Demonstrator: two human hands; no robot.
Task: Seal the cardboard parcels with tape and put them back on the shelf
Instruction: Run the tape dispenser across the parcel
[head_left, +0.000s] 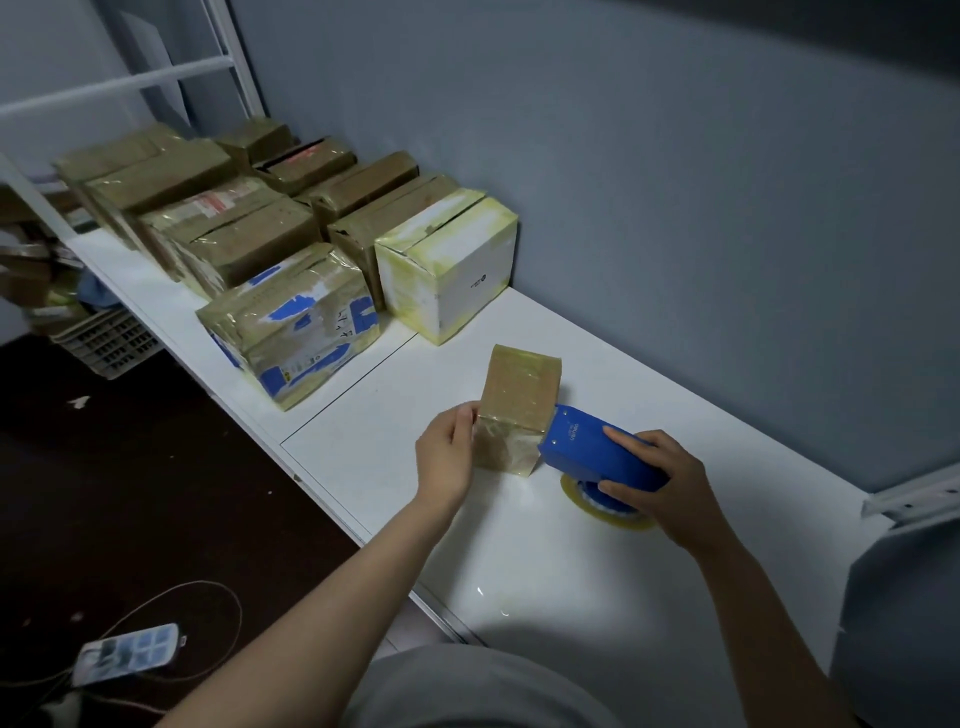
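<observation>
- The shelf (571, 597) is a long, smooth, glossy white board. It runs along a matt grey-blue wall (675, 182), and a thin seam crosses it where two panels meet.
- White metal bars of the frame (156, 78) rise at the far left end. Below the shelf edge lies a dark floor (130, 467).
- The small parcel (519, 400) stands on the shelf in front of the person. It is an upright brown cardboard block, shiny with clear tape.
- The left hand (447, 452) pinches the parcel's near left edge between thumb and fingertips.
- The right hand (670, 483) is curled round a blue plastic tape dispenser (597, 452), fingers over the top and thumb on the side. The dispenser's nose touches the parcel's right face.
- A yellowish tape roll (597, 506) sits under the dispenser, against the board.
- Farther along the shelf stands a white box (457, 270) with yellowed tape on its edges. Beside it is a crumpled parcel with blue print (296, 322).
- Behind these are rows of brown taped parcels (234, 228), packed close together.
- A slotted plastic crate (109, 343) sits below the shelf.
- A phone (124, 652) with a cable lies on the floor.
</observation>
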